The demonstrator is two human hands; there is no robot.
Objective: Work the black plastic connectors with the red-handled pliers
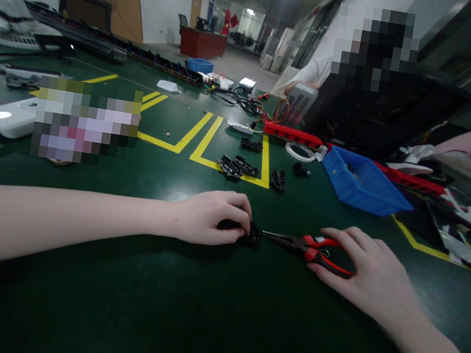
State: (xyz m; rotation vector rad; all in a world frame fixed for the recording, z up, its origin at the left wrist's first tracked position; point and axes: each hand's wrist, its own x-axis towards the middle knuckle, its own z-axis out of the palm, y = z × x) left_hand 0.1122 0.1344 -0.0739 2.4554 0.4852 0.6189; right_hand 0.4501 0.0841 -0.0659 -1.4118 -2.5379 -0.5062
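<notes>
My left hand is closed around a small black part low over the green table; the fingers cover much of it. On the right, my right hand grips the handles of red-and-black long-nose pliers. The pliers' jaws point left, their tip at or close by the black part; I cannot tell whether they touch. Beyond my left hand lie several similar black parts, most of them inside a yellow-taped square, with one black part just outside its right line.
A blue bin stands behind my right hand, near a white ring of tape and a red strip. Far left are a phone-like pixelated item and a white device. Two people sit across the table at the right.
</notes>
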